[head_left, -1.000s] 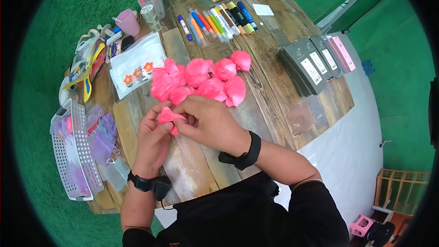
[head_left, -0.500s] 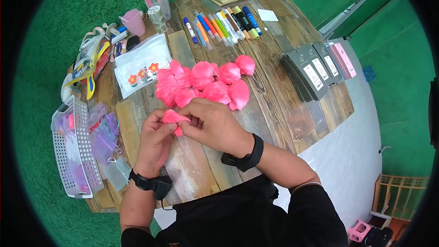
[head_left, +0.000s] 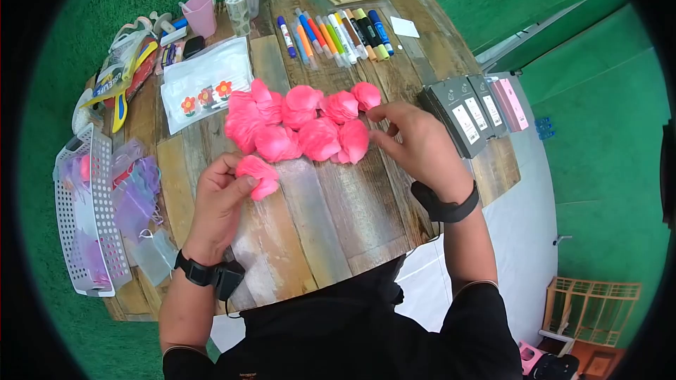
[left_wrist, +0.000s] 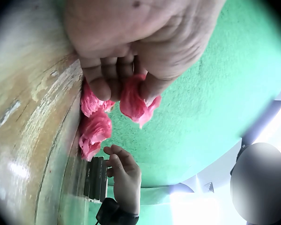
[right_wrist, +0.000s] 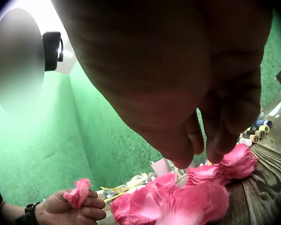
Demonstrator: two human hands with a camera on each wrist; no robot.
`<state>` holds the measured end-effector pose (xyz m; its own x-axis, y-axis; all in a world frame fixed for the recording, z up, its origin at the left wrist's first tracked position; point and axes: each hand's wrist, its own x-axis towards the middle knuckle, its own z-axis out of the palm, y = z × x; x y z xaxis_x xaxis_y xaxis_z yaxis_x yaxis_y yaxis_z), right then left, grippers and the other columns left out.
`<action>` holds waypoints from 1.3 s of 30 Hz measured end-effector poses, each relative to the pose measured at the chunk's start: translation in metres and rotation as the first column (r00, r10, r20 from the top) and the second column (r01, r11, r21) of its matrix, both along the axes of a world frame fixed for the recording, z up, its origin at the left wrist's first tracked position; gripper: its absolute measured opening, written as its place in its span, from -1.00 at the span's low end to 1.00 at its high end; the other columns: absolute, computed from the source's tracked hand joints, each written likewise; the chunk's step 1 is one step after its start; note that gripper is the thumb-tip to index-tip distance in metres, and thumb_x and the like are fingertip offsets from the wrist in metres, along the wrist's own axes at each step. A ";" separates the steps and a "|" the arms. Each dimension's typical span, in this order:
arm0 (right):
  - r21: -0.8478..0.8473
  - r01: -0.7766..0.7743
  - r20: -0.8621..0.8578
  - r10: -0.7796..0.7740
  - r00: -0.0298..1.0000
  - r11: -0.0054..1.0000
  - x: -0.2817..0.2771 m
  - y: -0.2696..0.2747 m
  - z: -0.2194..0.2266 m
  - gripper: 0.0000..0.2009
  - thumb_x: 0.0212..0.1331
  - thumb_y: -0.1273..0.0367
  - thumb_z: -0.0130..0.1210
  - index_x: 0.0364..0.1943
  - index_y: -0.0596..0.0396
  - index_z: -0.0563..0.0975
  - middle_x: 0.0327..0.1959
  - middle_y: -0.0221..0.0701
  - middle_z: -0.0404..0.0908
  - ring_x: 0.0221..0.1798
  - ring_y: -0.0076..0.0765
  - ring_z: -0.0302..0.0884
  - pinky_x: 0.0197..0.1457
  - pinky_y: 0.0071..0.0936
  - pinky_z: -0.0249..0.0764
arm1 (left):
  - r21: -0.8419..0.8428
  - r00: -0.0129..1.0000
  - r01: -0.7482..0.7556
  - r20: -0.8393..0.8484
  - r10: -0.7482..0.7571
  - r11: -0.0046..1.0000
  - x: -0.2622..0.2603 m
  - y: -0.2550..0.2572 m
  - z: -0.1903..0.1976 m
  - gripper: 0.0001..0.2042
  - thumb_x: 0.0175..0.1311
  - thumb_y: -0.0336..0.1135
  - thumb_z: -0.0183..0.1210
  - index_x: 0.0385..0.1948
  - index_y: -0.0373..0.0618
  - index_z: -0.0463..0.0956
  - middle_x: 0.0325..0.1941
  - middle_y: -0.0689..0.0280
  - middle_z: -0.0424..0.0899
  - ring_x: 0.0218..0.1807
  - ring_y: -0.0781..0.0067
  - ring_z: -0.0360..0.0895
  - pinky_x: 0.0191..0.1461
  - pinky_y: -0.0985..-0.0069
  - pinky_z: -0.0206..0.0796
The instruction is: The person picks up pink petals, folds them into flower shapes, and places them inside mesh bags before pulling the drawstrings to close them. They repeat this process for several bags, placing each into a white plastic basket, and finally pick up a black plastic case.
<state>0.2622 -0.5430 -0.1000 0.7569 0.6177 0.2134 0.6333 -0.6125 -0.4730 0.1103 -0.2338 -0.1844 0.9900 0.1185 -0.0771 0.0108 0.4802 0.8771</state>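
My left hand [head_left: 217, 200] pinches a small bunch of pink petals [head_left: 258, 176] between thumb and fingers, above the near side of the table. Beyond it lies a cluster of several pink petal bunches [head_left: 319, 138], crinkled and close together. At the cluster's right end, my right hand [head_left: 424, 146] reaches in with thumb and fingers apart and nothing between them. Its fingertips [right_wrist: 183, 162] hang close over the pink petals in the right wrist view. The left wrist view shows the held petals [left_wrist: 136, 101] under the left thumb.
Beyond the cluster lies a row of markers [head_left: 338, 35]. Dark boxes [head_left: 458, 116] stand at the right, beside a pink box [head_left: 508, 104]. To the left are a clear bag with flower prints [head_left: 205, 81], a white perforated basket [head_left: 105, 218] and purple mesh pouches [head_left: 137, 193].
My right hand has let go of the petal bunch and moved right to the far end of the cluster. The left hand still holds the bunch.
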 end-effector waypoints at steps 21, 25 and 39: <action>0.019 0.124 -0.125 -0.121 0.985 0.992 -0.003 0.015 -0.033 -0.72 0.26 0.33 0.37 -0.01 0.17 0.70 -0.04 -0.18 0.74 -0.09 0.00 0.77 0.01 -0.13 0.66 | 0.044 0.998 0.049 -0.029 -0.048 0.998 0.000 0.002 -0.003 -0.84 0.42 -0.44 0.39 -0.11 -0.16 0.58 -0.07 0.30 0.75 -0.02 0.45 0.71 0.12 0.48 0.50; 0.002 0.137 -0.078 -0.136 0.988 0.991 -0.005 0.016 -0.035 -0.77 0.27 0.33 0.36 -0.07 0.12 0.70 -0.02 -0.20 0.72 -0.06 0.04 0.75 0.02 -0.10 0.66 | 0.044 0.998 0.050 -0.030 -0.048 0.998 0.000 0.003 -0.005 -0.83 0.41 -0.43 0.41 -0.11 -0.15 0.58 -0.07 0.31 0.74 -0.02 0.46 0.70 0.12 0.48 0.49; 0.188 0.174 -0.428 -0.079 0.900 0.967 0.003 -0.002 -0.026 -0.82 0.29 0.37 0.39 -0.22 0.21 0.66 -0.35 -0.42 0.72 -0.32 -0.57 0.55 -0.20 -0.43 0.53 | 0.042 0.997 0.069 -0.040 -0.067 0.997 0.000 0.003 -0.005 -0.82 0.44 -0.42 0.39 -0.07 -0.14 0.58 -0.07 0.36 0.75 -0.05 0.55 0.67 0.10 0.51 0.48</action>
<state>0.2653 -0.5447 -0.1260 0.8740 0.4856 -0.0190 0.2751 -0.5266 -0.8044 0.1101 -0.2303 -0.1892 0.9922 0.0549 -0.1116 0.0765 0.4385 0.8954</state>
